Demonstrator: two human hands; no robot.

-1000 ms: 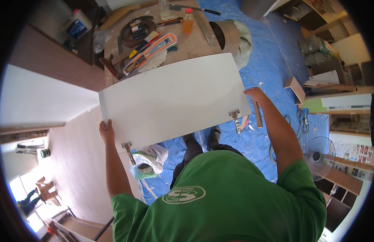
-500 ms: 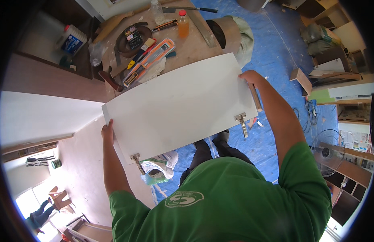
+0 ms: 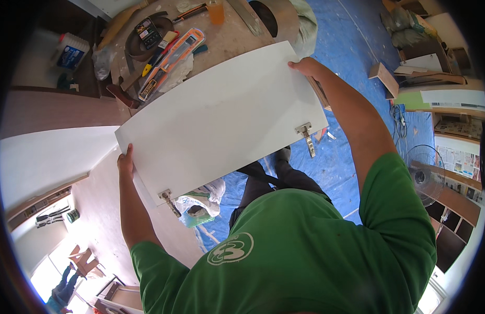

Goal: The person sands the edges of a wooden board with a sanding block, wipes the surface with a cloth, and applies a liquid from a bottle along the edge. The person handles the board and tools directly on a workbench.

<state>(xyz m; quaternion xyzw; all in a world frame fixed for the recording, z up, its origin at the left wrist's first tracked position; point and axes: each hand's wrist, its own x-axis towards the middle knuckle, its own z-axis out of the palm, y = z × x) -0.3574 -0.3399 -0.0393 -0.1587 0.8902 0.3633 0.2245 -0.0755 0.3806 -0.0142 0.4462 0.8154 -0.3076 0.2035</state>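
Observation:
Between my hands is a white cabinet door panel (image 3: 221, 120), tilted so that its right end sits farther away. My left hand (image 3: 126, 163) grips its left edge, thumb on top. At the far right corner, my right hand (image 3: 307, 68) is closed on the other short edge. Two metal hinges jut from the long edge nearest me: one hinge (image 3: 169, 202) near the left corner, the other hinge (image 3: 306, 139) near the right corner. The fingers beneath the panel are hidden.
Beyond the panel, a worktable (image 3: 229, 39) bears a handsaw-like orange tool pack (image 3: 172, 63), a coiled strip (image 3: 140, 42) and an orange bottle (image 3: 216, 11). A plastic bag (image 3: 200, 204) lies on the blue floor sheet (image 3: 344, 172). A fan (image 3: 424, 175) stands at right; another person (image 3: 64, 288) is far left.
The panel and both my hands have shifted left in the picture, and the table's things sit higher and farther left. My hold on both edges stays the same.

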